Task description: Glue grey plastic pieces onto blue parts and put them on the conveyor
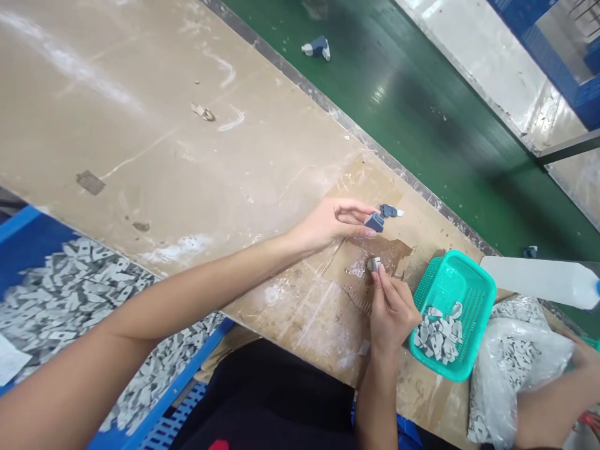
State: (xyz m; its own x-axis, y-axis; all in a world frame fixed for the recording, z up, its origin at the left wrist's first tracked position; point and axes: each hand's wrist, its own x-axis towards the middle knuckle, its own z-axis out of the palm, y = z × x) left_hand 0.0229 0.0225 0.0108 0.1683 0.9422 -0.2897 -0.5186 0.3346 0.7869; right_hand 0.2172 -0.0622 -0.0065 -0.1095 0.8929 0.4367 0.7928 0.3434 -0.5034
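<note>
My left hand (344, 220) pinches a dark blue-grey block (374, 222) between thumb and fingers over the worn wooden table (300, 312). Just beyond that block is a second dark part (388, 211) with a white tip. Nearer to me, my right hand (392, 303) is closed on a small light grey piece (376, 264) at its fingertips. The two held items are apart. To the right of my right hand stands a green basket (472, 281) with several light grey pieces (438, 334) in it.
A blue bin (187, 369) full of grey pieces lies at lower left. On the right are a plastic bag (497, 369) of small pieces, a white bottle (539, 279) and another person's arm (557, 400). Beyond the table edge, a green belt carries a blue-and-white part (317, 48).
</note>
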